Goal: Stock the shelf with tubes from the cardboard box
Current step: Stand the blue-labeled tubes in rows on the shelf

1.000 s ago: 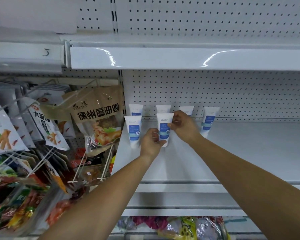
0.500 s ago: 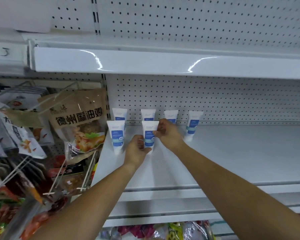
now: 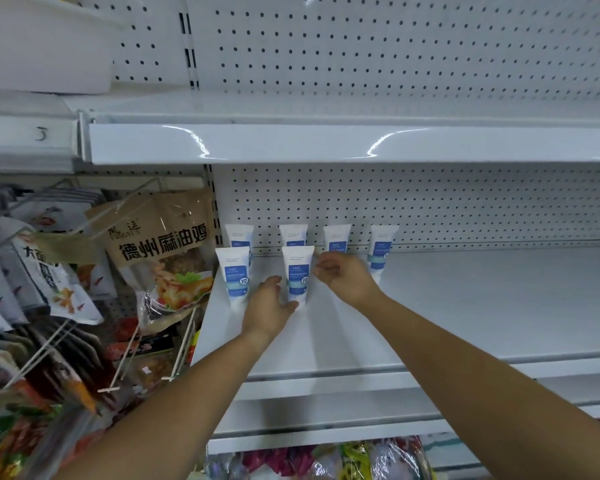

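Where a white shop shelf (image 3: 465, 306) is backed by pegboard (image 3: 430, 209), six white tubes with blue labels are held on its left part. A back row of four tubes (image 3: 336, 237) is lined against the pegboard, and two more are set in front. All six are stood upright on their caps, long axes vertical, flat crimped ends pointing up.

The front left tube (image 3: 232, 275) is untouched. The front right tube (image 3: 298, 275) is flanked by both hands. The left hand (image 3: 267, 306) is kept loosely open at its lower left, thumb touching the cap end, nothing gripped. The right hand (image 3: 347, 277) is held with relaxed, lightly curled fingers just beside the upper right edge; contact cannot be told, and no pinch is seen.

Left of the shelf, snack bags (image 3: 160, 251) are hung on wire hooks.
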### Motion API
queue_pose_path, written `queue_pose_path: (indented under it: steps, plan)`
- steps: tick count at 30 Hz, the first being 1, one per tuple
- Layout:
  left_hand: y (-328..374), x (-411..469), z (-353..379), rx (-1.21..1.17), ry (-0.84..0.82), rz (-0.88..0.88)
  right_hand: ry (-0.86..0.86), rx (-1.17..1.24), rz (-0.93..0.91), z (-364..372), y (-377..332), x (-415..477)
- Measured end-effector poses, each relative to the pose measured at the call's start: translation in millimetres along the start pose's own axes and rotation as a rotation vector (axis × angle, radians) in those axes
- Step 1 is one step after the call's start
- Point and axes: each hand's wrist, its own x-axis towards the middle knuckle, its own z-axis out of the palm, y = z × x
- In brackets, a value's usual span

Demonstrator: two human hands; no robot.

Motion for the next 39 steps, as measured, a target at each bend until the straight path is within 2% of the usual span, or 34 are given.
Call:
queue_pose_path:
  steps: [3,7,11,16,26,33,39]
  plan:
    - [12.7,-7.7,-11.4,0.090,-0.039,-0.047,-0.050,-0.144,0.001,-13.7,-4.8,-12.0]
    - [32.8,-21.3,-24.2,0.259,-0.080,-0.038,-0.123,-0.435,-0.087,-30.1,-15.0,-32.8]
    - [46.8,-38.1,-36.0,0.454,-0.075,0.078,-0.146,-0.653,-0.166,-43.8,-20.5,-50.7]
    - [59.0,-58.7,-44.2,0.607,-0.066,0.238,-0.146,-0.787,-0.242,-54.2,-21.1,-70.8]
    - [49.3,-95.0,-73.6,0.821,-0.009,0.215,-0.195,-0.829,-0.338,-52.0,-21.4,-102.4]
    - [20.7,-132.6,-88.4,0.877,-0.056,0.139,-0.253,-0.783,-0.373,-26.6,-23.1,-120.6]
    - [-2.9,-152.7,-100.2,0.886,-0.086,0.147,-0.279,-0.756,-0.345,-6.2,-25.9,-143.9]
